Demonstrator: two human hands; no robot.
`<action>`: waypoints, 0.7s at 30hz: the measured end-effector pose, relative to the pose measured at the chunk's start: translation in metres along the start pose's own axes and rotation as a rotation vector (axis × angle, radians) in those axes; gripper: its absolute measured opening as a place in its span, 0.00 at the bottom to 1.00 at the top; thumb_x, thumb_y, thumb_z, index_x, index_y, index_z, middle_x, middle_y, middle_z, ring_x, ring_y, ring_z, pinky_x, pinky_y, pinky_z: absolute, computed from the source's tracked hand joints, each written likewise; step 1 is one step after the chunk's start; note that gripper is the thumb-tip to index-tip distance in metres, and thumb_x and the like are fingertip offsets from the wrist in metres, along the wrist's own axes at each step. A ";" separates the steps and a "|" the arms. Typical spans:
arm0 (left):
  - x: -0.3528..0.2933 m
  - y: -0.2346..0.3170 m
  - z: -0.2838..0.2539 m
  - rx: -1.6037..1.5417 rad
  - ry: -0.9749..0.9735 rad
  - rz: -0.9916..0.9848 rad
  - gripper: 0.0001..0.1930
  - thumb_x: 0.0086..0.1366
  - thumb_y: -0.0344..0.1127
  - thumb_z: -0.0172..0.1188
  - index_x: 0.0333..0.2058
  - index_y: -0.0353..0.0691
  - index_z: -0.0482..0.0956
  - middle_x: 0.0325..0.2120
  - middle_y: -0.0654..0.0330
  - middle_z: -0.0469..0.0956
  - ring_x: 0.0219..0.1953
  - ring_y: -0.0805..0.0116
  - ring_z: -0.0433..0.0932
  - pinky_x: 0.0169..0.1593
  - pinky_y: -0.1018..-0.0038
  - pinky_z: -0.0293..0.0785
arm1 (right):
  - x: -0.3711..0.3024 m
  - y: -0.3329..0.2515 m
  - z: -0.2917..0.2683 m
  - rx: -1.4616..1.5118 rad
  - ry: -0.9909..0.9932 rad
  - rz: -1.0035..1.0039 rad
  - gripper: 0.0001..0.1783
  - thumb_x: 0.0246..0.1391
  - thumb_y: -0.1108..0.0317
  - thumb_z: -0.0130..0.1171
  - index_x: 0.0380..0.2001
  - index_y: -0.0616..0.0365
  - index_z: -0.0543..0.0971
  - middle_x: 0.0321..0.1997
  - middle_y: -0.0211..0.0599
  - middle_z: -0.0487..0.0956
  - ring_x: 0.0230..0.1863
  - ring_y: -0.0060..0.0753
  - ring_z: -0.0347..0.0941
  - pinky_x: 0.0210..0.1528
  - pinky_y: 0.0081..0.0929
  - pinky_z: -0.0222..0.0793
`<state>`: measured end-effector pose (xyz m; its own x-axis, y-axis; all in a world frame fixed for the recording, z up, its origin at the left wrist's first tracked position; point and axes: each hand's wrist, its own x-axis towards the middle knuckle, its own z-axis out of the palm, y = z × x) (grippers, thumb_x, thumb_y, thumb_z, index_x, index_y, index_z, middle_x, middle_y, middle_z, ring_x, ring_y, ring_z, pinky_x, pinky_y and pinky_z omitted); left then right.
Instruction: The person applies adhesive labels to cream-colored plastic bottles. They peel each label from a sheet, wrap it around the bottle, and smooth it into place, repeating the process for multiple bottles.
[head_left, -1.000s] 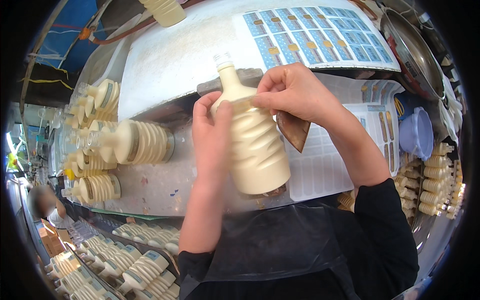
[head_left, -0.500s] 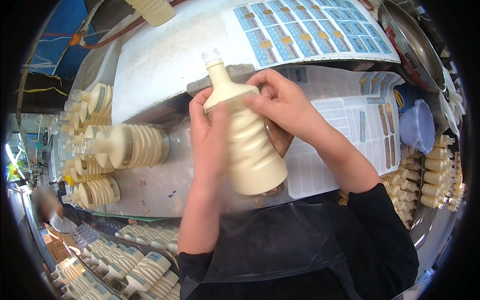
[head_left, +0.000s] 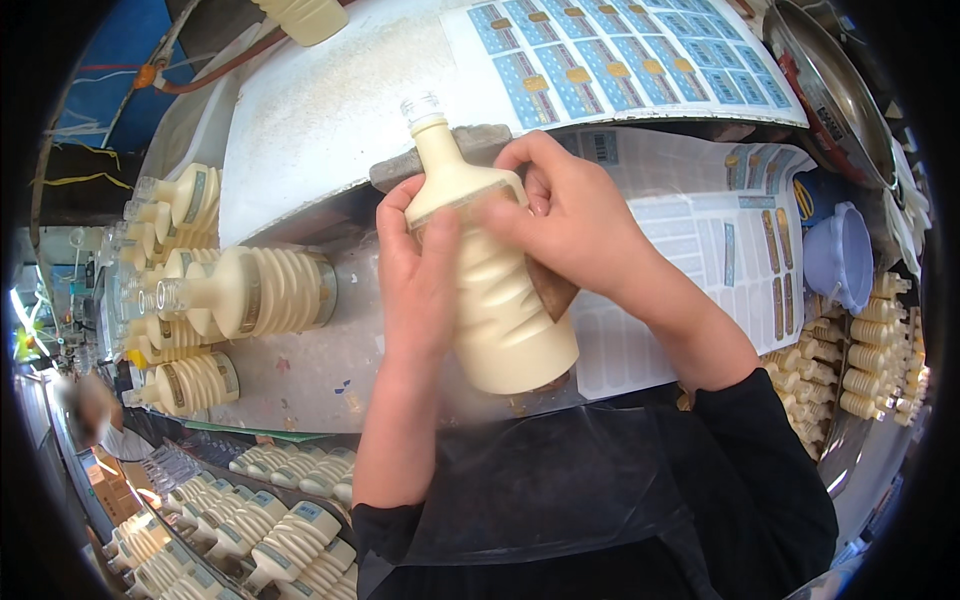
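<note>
A cream bottle (head_left: 512, 345) with wavy ribs and a clear threaded mouth lies tilted in front of me, its neck pointing away. My left hand (head_left: 415, 255) grips its left shoulder, thumb on top. A narrow patterned label band (head_left: 462, 207) runs across the shoulder. My right hand (head_left: 570, 215) is closed at the right shoulder, its blurred thumb pressing on the band. From beneath that palm sticks out a brown flat piece (head_left: 551, 290), apparently held by the lower fingers, which are hidden. Beyond the shoulder, a grey block (head_left: 483, 142) touches the board's edge.
Several cream bottles (head_left: 285, 293) lie at the left, more in rows at lower left (head_left: 298, 540) and at right (head_left: 872, 345). Blue label sheets (head_left: 610, 65) cover the white board; a partly used sheet (head_left: 690, 270) lies right. A lilac bucket (head_left: 838, 258) and metal pan (head_left: 838, 90) stand beyond.
My right hand has shifted slightly, its thumb moving along the band. The brown piece has turned with it and shows a narrower face. The bottle is nearly still.
</note>
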<state>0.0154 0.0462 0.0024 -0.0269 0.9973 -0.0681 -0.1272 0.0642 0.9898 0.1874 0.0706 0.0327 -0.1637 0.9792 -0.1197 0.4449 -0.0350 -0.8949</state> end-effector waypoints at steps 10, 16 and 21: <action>-0.001 -0.005 -0.002 0.044 0.108 0.069 0.24 0.72 0.38 0.60 0.61 0.34 0.64 0.52 0.53 0.72 0.52 0.70 0.73 0.56 0.72 0.73 | 0.005 0.027 -0.002 0.434 -0.142 0.007 0.17 0.66 0.61 0.60 0.51 0.59 0.73 0.26 0.22 0.74 0.27 0.09 0.68 0.27 0.13 0.63; -0.005 0.002 -0.001 -0.040 0.135 0.062 0.22 0.68 0.32 0.65 0.57 0.33 0.69 0.49 0.55 0.74 0.48 0.72 0.76 0.52 0.74 0.76 | 0.004 0.025 0.000 0.321 -0.091 0.006 0.22 0.61 0.55 0.65 0.47 0.60 0.74 0.23 0.27 0.74 0.27 0.19 0.68 0.31 0.25 0.65; -0.004 0.001 -0.001 -0.064 0.152 0.080 0.21 0.67 0.30 0.67 0.55 0.32 0.71 0.49 0.55 0.75 0.47 0.72 0.76 0.51 0.75 0.76 | 0.005 0.024 0.000 0.309 -0.083 0.002 0.23 0.59 0.54 0.66 0.48 0.61 0.75 0.23 0.28 0.74 0.26 0.20 0.68 0.32 0.26 0.66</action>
<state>0.0144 0.0420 0.0038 -0.1885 0.9820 -0.0119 -0.1812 -0.0229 0.9832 0.1975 0.0742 0.0102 -0.2401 0.9598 -0.1453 0.1590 -0.1088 -0.9813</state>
